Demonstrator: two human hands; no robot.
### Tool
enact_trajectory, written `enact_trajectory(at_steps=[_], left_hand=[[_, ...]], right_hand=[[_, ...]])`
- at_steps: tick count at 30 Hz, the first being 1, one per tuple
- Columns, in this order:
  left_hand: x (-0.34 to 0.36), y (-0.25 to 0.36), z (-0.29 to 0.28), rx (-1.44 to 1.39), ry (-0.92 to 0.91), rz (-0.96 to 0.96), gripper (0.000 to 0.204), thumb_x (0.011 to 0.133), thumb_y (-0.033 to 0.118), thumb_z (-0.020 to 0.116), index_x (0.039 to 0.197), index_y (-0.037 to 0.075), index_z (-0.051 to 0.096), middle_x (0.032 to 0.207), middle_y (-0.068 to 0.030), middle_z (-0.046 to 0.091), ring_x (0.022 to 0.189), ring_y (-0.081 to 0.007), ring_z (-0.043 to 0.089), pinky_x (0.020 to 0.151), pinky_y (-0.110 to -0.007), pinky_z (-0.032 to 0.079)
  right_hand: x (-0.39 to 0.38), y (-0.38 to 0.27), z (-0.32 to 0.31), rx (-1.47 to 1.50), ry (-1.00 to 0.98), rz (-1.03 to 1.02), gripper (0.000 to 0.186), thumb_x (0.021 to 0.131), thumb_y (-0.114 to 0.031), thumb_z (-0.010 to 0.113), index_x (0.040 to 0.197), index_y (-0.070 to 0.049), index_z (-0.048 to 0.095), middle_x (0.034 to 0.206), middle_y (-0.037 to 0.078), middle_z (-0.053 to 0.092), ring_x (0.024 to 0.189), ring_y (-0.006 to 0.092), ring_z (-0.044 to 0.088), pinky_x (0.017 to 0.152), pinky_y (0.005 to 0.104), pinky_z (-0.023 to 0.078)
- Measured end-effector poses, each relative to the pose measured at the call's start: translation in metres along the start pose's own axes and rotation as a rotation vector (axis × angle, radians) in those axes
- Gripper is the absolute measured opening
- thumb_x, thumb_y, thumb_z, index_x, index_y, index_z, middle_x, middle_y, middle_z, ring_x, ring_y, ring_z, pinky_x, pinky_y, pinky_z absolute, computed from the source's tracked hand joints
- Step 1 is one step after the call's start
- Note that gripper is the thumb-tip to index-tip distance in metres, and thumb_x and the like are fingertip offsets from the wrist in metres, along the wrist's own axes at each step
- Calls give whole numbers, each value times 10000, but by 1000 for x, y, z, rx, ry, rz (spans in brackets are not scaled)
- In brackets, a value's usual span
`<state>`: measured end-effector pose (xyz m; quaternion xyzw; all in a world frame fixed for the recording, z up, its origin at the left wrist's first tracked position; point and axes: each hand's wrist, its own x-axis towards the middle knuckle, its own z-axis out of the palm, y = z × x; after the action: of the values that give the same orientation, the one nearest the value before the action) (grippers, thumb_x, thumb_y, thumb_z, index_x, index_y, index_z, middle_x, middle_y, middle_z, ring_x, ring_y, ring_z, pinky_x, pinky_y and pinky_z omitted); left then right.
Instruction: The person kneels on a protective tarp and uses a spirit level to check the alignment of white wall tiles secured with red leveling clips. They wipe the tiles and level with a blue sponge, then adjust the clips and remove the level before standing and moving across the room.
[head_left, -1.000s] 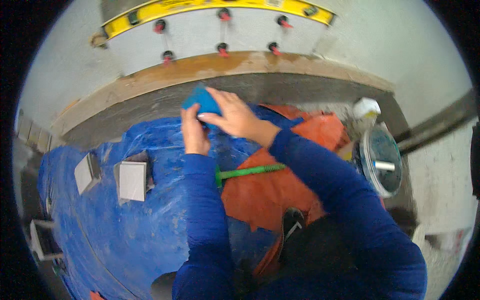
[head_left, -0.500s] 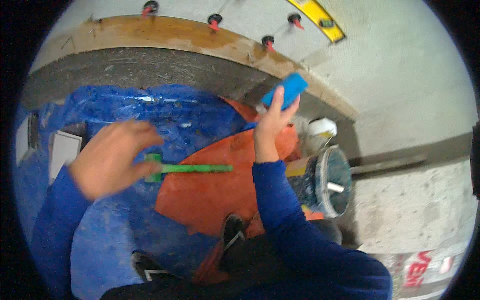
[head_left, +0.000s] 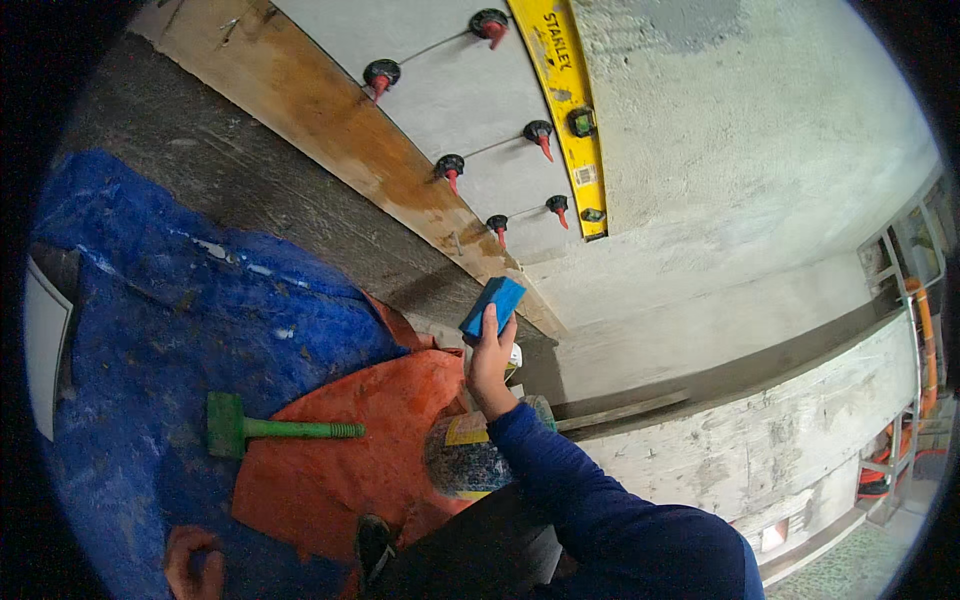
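Note:
My right hand (head_left: 490, 365) is closed around a blue sponge (head_left: 494, 305), a rectangular block raised near the lower end of a wooden board (head_left: 350, 130). At the lower left edge, my left hand (head_left: 192, 562) shows only in part, its fingers loosely curled and apart with nothing between them. A green mallet (head_left: 228, 425) lies on the blue tarp (head_left: 130, 330), its handle reaching over an orange sheet (head_left: 320, 410). Below my right wrist stands a dark, stained bucket (head_left: 465, 460), partly covered by my sleeve.
Beyond the board is a pale tiled surface with several black-and-red levelling clips (head_left: 382, 76). A yellow spirit level (head_left: 575, 120) lies along it. To the right runs a pale block ledge (head_left: 740, 450), with a metal frame (head_left: 905, 300) farther off. A white-faced panel (head_left: 46, 350) stands far left.
The view has turned, showing more of the tiles and spirit level. My left hand has dropped to the lower left edge. My right hand still holds the sponge.

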<state>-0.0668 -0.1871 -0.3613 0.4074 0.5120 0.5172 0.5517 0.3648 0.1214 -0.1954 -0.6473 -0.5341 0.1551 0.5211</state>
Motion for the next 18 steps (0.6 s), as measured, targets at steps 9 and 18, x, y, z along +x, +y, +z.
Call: enact_trajectory(at_steps=[9,18], left_hand=[[26,12,-21,38,-112,144,184,951,34,623,1126,-15,652,1133,-139,628,1018,-239,608,890,-345,501],[14,-4,-20,11,-107,24,222,956,34,615,1170,-17,645,1157,-127,623,997,-224,613,888,-339,504]], right_hand=[[-11,0,8,9,55,149,650,983,-509,573,1405,-42,411,1099,51,543,904,164,546,721,320,514],[11,9,-2,-10,152,56,634,973,-582,530,1350,-80,437,1172,103,549,996,242,583,749,412,540]])
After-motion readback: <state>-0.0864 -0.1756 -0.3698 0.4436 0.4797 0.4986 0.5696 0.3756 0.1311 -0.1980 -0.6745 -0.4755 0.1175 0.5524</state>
